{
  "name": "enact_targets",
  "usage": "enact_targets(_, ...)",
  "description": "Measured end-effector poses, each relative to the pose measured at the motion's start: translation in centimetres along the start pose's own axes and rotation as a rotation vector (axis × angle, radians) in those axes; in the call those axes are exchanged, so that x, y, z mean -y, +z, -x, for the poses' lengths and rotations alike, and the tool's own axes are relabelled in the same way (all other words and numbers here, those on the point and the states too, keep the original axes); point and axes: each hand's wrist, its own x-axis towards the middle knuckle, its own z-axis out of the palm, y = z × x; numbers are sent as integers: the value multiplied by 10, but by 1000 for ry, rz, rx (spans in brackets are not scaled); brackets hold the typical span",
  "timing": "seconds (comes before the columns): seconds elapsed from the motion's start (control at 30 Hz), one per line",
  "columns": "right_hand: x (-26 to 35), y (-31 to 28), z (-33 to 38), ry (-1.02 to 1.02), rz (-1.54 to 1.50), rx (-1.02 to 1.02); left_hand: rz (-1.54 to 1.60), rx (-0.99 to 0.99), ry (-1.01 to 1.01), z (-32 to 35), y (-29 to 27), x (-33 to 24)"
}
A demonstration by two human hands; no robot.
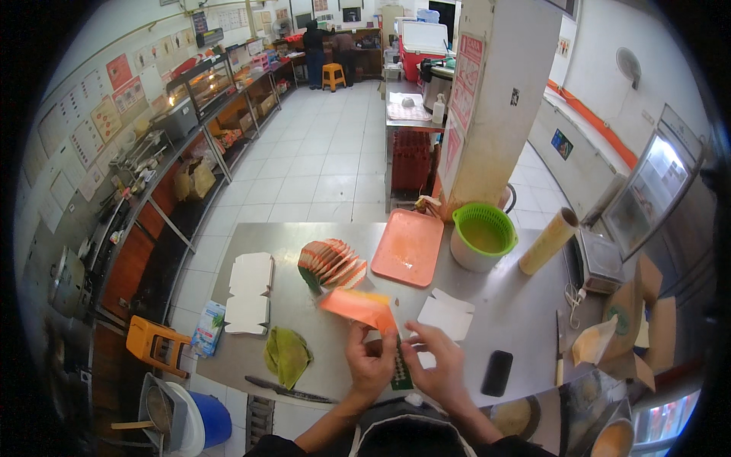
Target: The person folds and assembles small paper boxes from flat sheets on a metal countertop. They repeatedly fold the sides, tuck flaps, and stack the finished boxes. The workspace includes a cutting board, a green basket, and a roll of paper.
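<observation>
At the lower left of the frame, a blue-and-white bucket (210, 417) stands on the floor, with an orange stool (156, 346) just above it. A blue-and-white packet (208, 329) lies at the left edge of the metal worktop (495, 305). To its right is a flat white carton (248, 294), its panels spread out, and a crumpled green cloth (288, 356) lies below that, with a dark knife (289, 389) near the worktop's lower edge. Left of centre, a fan of orange patterned sheets (335, 264) rests on the worktop.

The left hand (371, 359), at lower centre, pinches an orange folded piece (352, 306) between thumb and fingers, holding it tilted just below the fan. A dark green patterned strip (400, 369) shows between the hands; whether it joins the orange piece cannot be told. The right hand (435, 361) is beside the strip, its fingers curved; whether they pinch anything is unclear.

Above the hands lies a pink tray (407, 247). Farther right come another white carton (448, 312), a green basket (485, 230) set in a pale bucket (468, 257), a black phone (497, 373), an upright, leaning yellowish roll (548, 241) and, at the right, an open cardboard box (662, 335).
</observation>
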Motion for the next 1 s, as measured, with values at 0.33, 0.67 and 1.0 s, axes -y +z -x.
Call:
enact_targets(0.33, -1, -4, -12, 15, 137, 25, -657, 266, 395, -14, -3, -18)
enact_targets(0.67, -14, -5, -11, 17, 154, -209, -358, 145, 177, -4, -5, 9)
enact_targets(1.0, -20, -13, -16, 92, 60, 54, 92, 183, -316, -8, -21, 12)
